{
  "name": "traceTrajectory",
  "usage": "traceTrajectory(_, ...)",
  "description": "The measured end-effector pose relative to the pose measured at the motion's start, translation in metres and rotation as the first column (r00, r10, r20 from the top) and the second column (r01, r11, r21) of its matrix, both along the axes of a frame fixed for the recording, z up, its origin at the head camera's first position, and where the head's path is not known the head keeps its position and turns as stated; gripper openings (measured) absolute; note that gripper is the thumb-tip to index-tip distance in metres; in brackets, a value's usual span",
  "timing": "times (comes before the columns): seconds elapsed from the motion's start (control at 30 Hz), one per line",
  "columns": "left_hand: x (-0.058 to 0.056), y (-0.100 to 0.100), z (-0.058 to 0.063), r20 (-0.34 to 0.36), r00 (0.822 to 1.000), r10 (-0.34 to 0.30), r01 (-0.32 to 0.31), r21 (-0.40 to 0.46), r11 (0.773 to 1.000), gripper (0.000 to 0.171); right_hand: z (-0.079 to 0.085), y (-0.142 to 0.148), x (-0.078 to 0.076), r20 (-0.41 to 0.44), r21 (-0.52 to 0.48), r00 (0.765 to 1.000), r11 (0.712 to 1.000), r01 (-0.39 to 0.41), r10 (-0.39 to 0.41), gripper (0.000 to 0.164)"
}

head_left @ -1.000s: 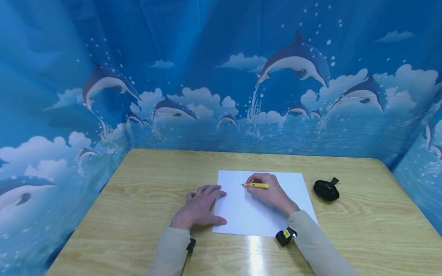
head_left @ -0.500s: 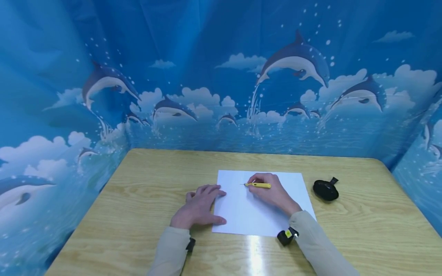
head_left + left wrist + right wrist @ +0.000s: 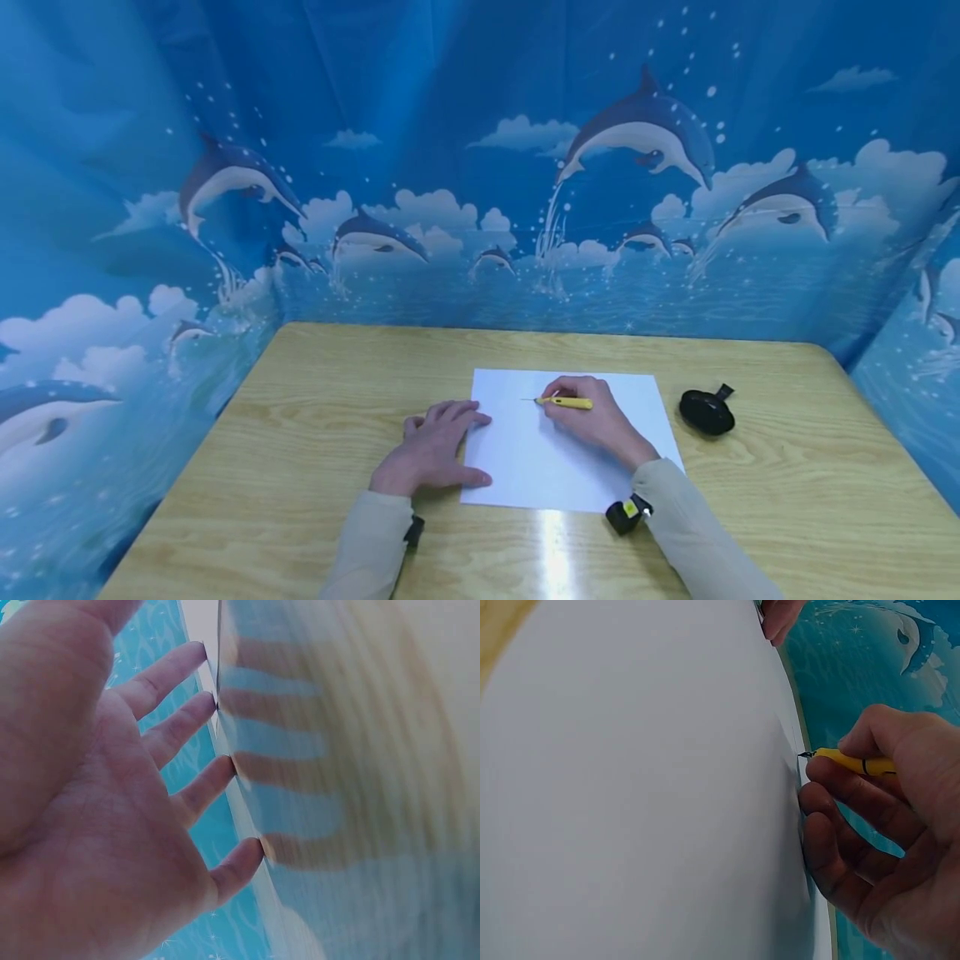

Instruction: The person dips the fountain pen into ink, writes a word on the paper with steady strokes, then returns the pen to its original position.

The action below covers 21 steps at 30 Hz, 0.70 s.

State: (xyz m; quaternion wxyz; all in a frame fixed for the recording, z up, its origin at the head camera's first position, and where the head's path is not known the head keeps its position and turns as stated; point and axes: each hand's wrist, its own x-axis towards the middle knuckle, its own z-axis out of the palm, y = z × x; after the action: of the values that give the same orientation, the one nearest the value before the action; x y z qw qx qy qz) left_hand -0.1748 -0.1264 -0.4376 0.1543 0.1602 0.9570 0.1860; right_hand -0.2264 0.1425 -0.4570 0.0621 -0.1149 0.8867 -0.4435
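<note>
Yellow pen (image 3: 573,402) between fingertips (image 3: 823,771) of right grip (image 3: 597,414)

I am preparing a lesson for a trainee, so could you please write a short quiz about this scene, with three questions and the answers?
1. Which hand has its grip on the yellow pen?
2. True or false: the black dish stands on the paper.
3. Choose one. In the head view, at which edge of the paper does the left hand lie?
A) the right edge
B) the far edge
C) the left edge

Key:
1. The right hand.
2. False; it stands on the table, to the right of the paper and apart from it.
3. C.
</note>
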Motion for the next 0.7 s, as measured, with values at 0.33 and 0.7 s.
traceTrajectory(0.33,-0.001,-0.001,-0.001,0.001,1.0,-0.003,0.003,0.003,1.0,0.08,0.001,0.007,0.003,-0.01,0.016,1.0,1.0,0.015,-0.015,0.015)
traceTrajectory(0.7,-0.002,0.0,-0.002,0.007,1.0,0.002,-0.002,0.004,1.0,0.08,0.001,0.012,0.005,-0.006,0.011,1.0,1.0,0.022,-0.022,0.014)
